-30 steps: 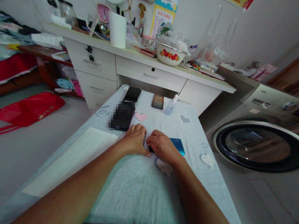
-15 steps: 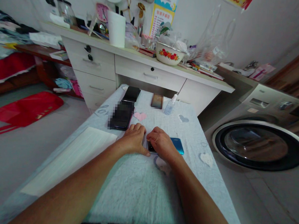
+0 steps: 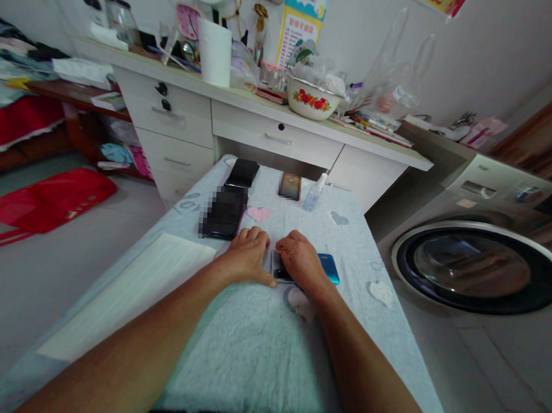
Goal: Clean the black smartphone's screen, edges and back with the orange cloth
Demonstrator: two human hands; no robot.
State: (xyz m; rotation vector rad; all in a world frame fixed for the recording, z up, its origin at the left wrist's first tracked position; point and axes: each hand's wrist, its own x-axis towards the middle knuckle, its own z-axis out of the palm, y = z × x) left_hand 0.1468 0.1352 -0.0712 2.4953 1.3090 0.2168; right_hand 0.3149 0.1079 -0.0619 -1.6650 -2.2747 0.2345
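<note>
A blue phone (image 3: 330,269) lies on the cloth-covered table, its left part under my right hand. My right hand (image 3: 300,256) is closed, with curled fingers pressed on a dark, shiny surface (image 3: 282,274) at the phone's left end; whatever is between the fingers is hidden. Just left of it, my left hand (image 3: 249,255) rests with its thumb spread from the other fingers, the thumb tip at the near left corner of that surface. Farther left and back lie a dark phone (image 3: 227,213) and a black flat object (image 3: 243,173).
At the table's far side are a brown card-like object (image 3: 290,186) and a clear spray bottle (image 3: 314,193). A long white sheet (image 3: 134,294) lies along the left. Beyond the table stands a white desk (image 3: 244,114); a washing machine (image 3: 479,244) is at right.
My right hand has slid slightly to the right and away from me, showing more of the dark surface's left edge. My left hand has stayed in place.
</note>
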